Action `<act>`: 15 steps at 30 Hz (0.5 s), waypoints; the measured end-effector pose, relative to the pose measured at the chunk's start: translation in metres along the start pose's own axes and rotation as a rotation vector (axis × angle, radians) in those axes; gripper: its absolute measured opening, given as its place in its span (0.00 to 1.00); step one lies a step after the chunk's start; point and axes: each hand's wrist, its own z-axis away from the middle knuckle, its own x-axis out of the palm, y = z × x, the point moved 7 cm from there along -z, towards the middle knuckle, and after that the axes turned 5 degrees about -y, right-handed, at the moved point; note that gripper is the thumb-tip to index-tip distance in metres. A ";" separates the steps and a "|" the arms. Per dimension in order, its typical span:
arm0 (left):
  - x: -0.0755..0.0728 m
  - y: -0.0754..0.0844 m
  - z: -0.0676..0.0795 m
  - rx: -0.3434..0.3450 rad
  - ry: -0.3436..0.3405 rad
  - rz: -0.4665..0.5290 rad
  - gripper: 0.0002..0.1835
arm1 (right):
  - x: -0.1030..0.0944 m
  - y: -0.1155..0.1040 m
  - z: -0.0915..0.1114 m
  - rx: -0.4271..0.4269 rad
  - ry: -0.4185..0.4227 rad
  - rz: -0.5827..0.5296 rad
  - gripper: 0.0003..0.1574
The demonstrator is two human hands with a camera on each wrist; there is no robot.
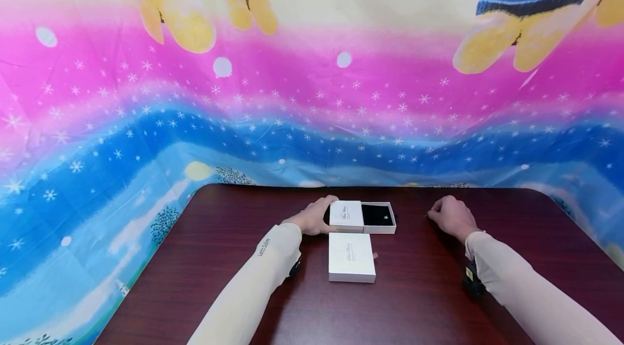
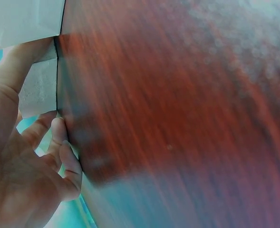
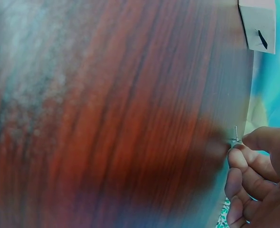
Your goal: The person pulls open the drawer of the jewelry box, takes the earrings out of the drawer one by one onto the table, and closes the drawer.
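The left hand (image 1: 312,216) is partly spread, thumb and fingers (image 2: 37,129) set about the end of a white sleeve (image 1: 345,214) and gripping it against the bench (image 1: 419,291). The right hand (image 1: 454,217) is nearly closed, thumb and index finger pinching a small silvery metal piece (image 3: 235,137), its thin pin projecting beyond the fingertips; the remaining fingers are curled. Fine detail of the piece is too small to tell. From the sleeve, on the side away from the left fingers, extends a white drawer (image 1: 382,229), partly drawn out, bearing a black insert (image 1: 374,215) with a small pale star-shaped piece (image 1: 385,217) on it. A second white box (image 1: 350,257), appearing closed, lies flat nearer the wearer than the left fingers, a short ribbon tab (image 1: 375,255) showing on the side toward the right hand
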 end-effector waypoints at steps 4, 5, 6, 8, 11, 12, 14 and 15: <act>0.001 -0.001 -0.001 -0.003 -0.005 -0.002 0.44 | 0.000 0.000 0.001 0.003 -0.002 -0.004 0.14; 0.001 -0.001 -0.001 -0.004 -0.005 -0.004 0.44 | 0.000 0.000 0.001 0.003 -0.001 -0.005 0.14; 0.001 -0.001 -0.001 -0.004 -0.006 -0.007 0.44 | 0.000 -0.001 0.001 0.003 0.000 -0.006 0.14; 0.000 0.000 -0.001 -0.004 -0.006 -0.008 0.44 | 0.000 0.000 0.000 -0.002 0.002 -0.009 0.14; 0.000 0.000 0.000 -0.006 -0.005 -0.010 0.44 | 0.001 0.000 0.000 -0.006 0.005 -0.008 0.14; 0.000 0.000 0.000 -0.005 -0.005 -0.008 0.44 | 0.001 0.000 -0.001 -0.006 0.006 -0.007 0.15; 0.000 0.001 0.000 -0.004 -0.005 -0.004 0.44 | 0.000 0.000 -0.001 -0.009 0.006 -0.006 0.15; 0.000 0.001 0.001 -0.004 -0.005 -0.002 0.44 | 0.000 0.000 -0.001 -0.007 0.006 -0.006 0.15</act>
